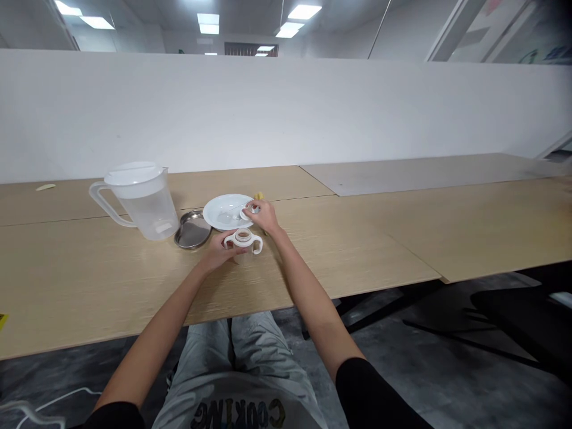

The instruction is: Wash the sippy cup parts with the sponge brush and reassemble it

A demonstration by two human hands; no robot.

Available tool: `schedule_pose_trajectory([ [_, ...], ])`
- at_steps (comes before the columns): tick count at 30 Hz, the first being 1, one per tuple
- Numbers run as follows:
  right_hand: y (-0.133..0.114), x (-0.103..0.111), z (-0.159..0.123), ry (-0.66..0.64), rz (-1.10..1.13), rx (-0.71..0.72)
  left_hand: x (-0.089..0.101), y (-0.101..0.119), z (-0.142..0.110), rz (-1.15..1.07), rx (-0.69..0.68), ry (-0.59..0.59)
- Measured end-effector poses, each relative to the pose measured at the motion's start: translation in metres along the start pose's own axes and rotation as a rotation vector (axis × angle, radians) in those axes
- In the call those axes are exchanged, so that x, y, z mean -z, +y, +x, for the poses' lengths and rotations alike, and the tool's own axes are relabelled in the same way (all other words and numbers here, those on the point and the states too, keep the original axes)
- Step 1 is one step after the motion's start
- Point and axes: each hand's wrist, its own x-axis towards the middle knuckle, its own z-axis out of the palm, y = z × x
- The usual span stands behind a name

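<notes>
My left hand is wrapped round a small clear bottle with a white two-handled collar, which looks like a baby bottle. It stands upright near the front of the plate, its round mouth uncovered. Over the right rim of a white plate, my right hand pinches a small white round piece, possibly the bottle's cap or nipple ring; the fingers partly cover it. Some clear or whitish small item lies in the plate, too indistinct to name. A bit of something yellow shows just behind my right hand.
A translucent lidded pitcher stands to the left, with a shallow round metal dish between it and the plate. A pale flat piece lies at the far left. The wooden table meets a white wall behind; a black chair is at the right.
</notes>
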Motion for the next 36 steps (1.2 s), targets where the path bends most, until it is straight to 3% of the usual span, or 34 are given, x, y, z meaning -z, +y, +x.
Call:
schedule_pose_trajectory([
  [7,0.002,-0.001,0.003,-0.080,0.051,0.027,0.000,-0.002,0.001,0.002,0.004,0.005],
  [16,-0.004,0.001,0.001,0.154,0.166,-0.029,0.001,-0.005,0.001,-0.002,-0.001,-0.006],
  [23,-0.012,0.005,0.000,0.180,0.191,-0.034,0.001,-0.003,0.001,-0.007,-0.008,-0.001],
  [36,-0.011,0.001,-0.001,-0.040,0.038,0.121,0.001,0.000,0.000,0.025,-0.016,-0.007],
])
